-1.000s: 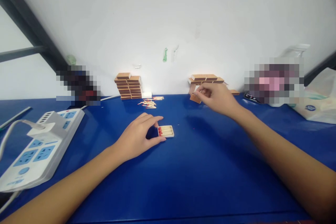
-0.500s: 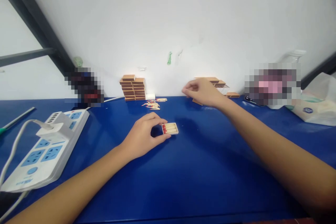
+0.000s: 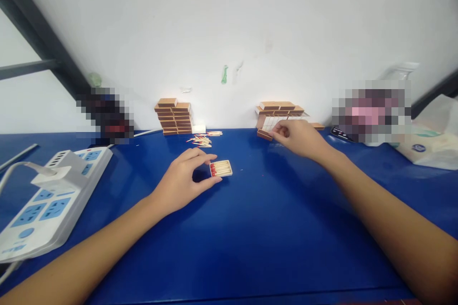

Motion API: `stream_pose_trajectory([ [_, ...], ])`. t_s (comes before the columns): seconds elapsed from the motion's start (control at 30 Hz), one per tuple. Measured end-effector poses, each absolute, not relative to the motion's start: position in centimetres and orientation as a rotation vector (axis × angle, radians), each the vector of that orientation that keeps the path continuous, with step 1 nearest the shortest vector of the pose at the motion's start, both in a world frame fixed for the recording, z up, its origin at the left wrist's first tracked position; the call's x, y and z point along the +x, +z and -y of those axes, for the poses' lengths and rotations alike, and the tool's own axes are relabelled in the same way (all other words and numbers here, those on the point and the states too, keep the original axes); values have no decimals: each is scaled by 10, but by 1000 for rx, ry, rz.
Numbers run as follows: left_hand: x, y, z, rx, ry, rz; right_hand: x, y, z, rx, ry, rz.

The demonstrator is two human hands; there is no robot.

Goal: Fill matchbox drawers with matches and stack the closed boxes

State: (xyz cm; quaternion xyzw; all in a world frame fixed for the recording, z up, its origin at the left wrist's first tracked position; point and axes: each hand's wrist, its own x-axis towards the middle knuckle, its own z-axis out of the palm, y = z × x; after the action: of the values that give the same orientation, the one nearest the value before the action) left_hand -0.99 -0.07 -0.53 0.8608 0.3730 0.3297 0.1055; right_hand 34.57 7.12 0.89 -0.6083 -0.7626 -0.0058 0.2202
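Observation:
A small matchbox tray [image 3: 224, 168] full of red-headed matches lies on the blue table. My left hand [image 3: 182, 178] has its thumb and index finger at the two long sides of the tray's left end, gripping it. Farther back on the right, my right hand [image 3: 300, 138] pinches the right end of a brown matchbox cover [image 3: 264, 134], which rests on the table in front of a stack of matchbox covers [image 3: 279, 106]. Part of that stack is hidden by the hand. Loose matches [image 3: 201, 141] lie in a small heap behind the tray.
A stack of matchboxes [image 3: 174, 116] stands against the wall at the back left, with a small white roll [image 3: 199, 129] beside it. On the left lies a power strip [image 3: 60, 209] with a plugged-in adapter. A tissue pack [image 3: 429, 145] sits at the far right.
My right hand has moved right and down to the matchbox cover and now pinches its end. My left hand stays at the tray. The whole view has shifted slightly.

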Motion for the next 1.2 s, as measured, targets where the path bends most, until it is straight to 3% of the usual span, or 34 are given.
stream_pose_trajectory([
  [0.4,-13,-5,-4,2546,998,-1101,343,-9,-74,-1651,33,2232],
  [0.8,-13,-5,-4,2548,958,-1116,347,4,-72,-1692,168,2170],
  [1.0,-13,-5,-3,2557,945,-1117,356,-5,-80,-1701,-141,2113],
  [1.2,-12,-4,-2,2566,929,-1111,356,-12,-84,-1664,-227,2137],
])
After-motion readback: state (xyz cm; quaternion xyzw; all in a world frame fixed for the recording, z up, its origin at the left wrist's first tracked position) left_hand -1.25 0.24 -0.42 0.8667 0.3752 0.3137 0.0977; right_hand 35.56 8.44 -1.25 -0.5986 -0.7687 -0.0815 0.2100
